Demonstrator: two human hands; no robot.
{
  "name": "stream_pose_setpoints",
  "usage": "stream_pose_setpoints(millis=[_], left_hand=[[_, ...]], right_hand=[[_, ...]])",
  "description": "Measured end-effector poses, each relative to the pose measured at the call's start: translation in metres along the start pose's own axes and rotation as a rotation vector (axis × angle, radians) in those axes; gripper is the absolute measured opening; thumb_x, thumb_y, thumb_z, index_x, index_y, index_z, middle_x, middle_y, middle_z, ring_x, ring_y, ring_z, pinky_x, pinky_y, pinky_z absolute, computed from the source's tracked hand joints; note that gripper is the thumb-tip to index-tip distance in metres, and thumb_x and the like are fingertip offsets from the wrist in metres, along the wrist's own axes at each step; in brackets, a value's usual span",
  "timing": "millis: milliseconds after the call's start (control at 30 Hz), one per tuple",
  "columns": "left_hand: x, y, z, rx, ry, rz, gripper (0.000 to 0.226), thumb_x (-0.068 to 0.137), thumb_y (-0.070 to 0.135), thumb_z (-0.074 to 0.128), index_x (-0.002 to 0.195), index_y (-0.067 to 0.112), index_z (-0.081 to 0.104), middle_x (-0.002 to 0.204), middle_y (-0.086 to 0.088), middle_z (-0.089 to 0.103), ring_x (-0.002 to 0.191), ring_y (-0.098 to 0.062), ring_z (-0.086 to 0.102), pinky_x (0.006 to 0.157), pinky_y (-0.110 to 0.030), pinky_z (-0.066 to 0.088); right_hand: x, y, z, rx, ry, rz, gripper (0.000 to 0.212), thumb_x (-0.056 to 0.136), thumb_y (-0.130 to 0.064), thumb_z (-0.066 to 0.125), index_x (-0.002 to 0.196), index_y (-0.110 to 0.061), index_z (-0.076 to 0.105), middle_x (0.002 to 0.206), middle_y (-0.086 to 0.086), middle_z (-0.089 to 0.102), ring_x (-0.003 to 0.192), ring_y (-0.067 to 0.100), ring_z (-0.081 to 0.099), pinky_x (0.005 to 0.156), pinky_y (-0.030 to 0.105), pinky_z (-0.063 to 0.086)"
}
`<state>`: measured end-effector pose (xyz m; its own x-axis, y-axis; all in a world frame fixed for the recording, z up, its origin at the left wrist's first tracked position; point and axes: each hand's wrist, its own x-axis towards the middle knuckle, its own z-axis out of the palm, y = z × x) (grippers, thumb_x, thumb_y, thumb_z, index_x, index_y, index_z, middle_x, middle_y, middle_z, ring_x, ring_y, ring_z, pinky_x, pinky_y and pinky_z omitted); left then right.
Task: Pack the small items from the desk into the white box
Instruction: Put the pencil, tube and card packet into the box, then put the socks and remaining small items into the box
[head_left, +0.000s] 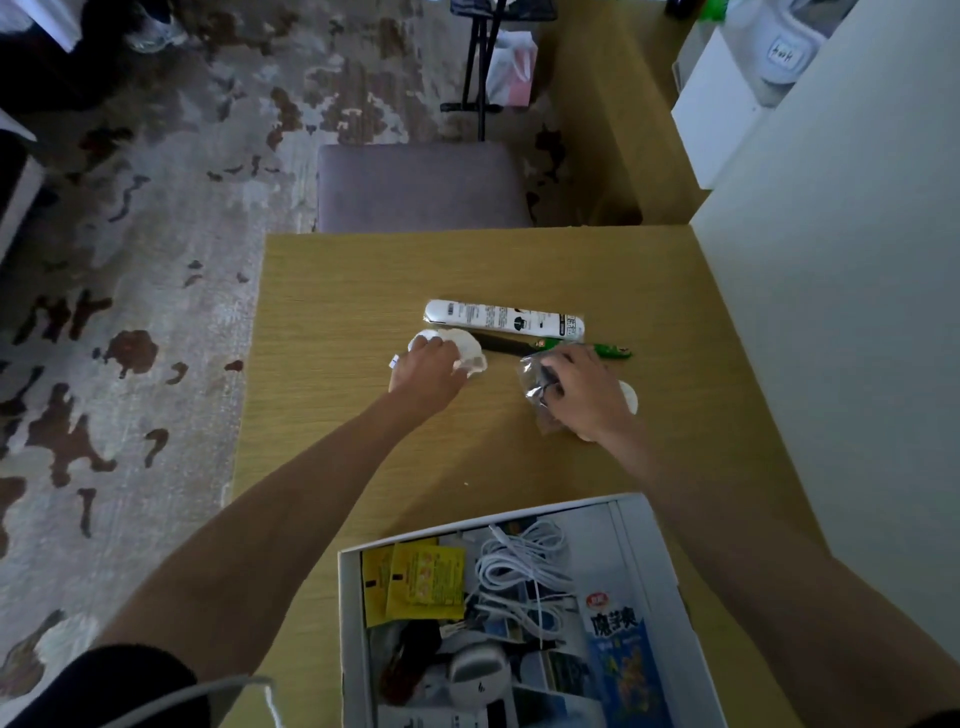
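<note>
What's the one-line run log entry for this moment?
left hand: on white packets | right hand: on clear bag | white box: open, part-filled

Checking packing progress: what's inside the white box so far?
The white box holds yellow sachets, a coiled white cable, a blue snack packet and a round white gadget. Anything beneath them is hidden.

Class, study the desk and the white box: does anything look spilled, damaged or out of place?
Nothing stands out. The white box holds a loose jumble: yellow sachets, a white cable, a blue snack packet. No spill or damage shows. Left hand and right hand rest on small items.
</note>
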<state>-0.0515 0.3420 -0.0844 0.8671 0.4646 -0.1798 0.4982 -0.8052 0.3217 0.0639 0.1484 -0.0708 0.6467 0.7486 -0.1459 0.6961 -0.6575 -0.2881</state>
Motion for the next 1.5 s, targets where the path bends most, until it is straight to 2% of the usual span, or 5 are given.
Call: stream_pose_setpoints(millis=[167, 567, 867, 1300, 1500], left_hand=[[-0.021, 0.004, -0.016, -0.586, 0.109, -0.155, 0.019, 0.091, 0.031, 0.049, 0.091, 0.013, 0.051, 0.081, -0.002, 0.06, 0.072, -0.021, 0.057, 0.053, -0.029, 0.043], [-0.093, 0.067, -0.04, -1.531, -0.059, -0.43, 0.019, 0.093, 0.015, 0.047, 0.105, 0.004, 0.056, 0.098, -0.014, 0.064, 0.086, -0.028, 0.066, 0.065, -0.035, 0.055], [-0.146, 0.122, -0.071, -1.573, -0.131, -0.273, 0.027, 0.088, 0.019, 0.049, 0.108, 0.004, 0.061, 0.098, -0.01, 0.062, 0.086, -0.022, 0.061, 0.072, -0.033, 0.053], [-0.201, 0.157, -0.023, -1.254, -0.103, -0.281, 0.02, 0.098, 0.036, 0.041, 0.096, 0.029, 0.059, 0.094, -0.005, 0.068, 0.084, -0.019, 0.066, 0.058, -0.03, 0.054], [-0.191, 0.162, 0.001, -0.705, -0.13, -0.241, 0.027, 0.098, 0.038, 0.033, 0.111, 0.021, 0.049, 0.114, -0.017, 0.061, 0.095, -0.026, 0.057, 0.086, -0.043, 0.048]], right_hand=[[-0.019, 0.043, -0.005, 0.289, 0.119, 0.334, 0.029, 0.093, -0.006, 0.052, 0.121, -0.005, 0.059, 0.124, 0.019, 0.056, 0.115, 0.033, 0.053, 0.098, 0.049, 0.046], [-0.066, 0.064, -0.009, 0.854, 0.163, 0.774, 0.029, 0.091, -0.024, 0.055, 0.117, -0.011, 0.06, 0.113, 0.009, 0.063, 0.088, 0.015, 0.055, 0.064, 0.026, 0.04], [-0.127, 0.045, -0.095, 0.976, 0.615, 0.45, 0.006, 0.082, -0.03, 0.054, 0.08, -0.028, 0.059, 0.073, -0.013, 0.062, 0.057, -0.013, 0.058, 0.041, 0.005, 0.037], [-0.202, 0.046, -0.113, 0.927, 0.303, 0.074, 0.023, 0.085, -0.009, 0.061, 0.071, -0.026, 0.064, 0.06, -0.017, 0.061, 0.05, -0.005, 0.052, 0.043, 0.011, 0.037], [-0.206, 0.036, -0.096, 0.841, 0.202, 0.103, 0.008, 0.088, -0.017, 0.06, 0.083, -0.017, 0.066, 0.073, -0.004, 0.066, 0.061, 0.007, 0.062, 0.048, 0.017, 0.043]])
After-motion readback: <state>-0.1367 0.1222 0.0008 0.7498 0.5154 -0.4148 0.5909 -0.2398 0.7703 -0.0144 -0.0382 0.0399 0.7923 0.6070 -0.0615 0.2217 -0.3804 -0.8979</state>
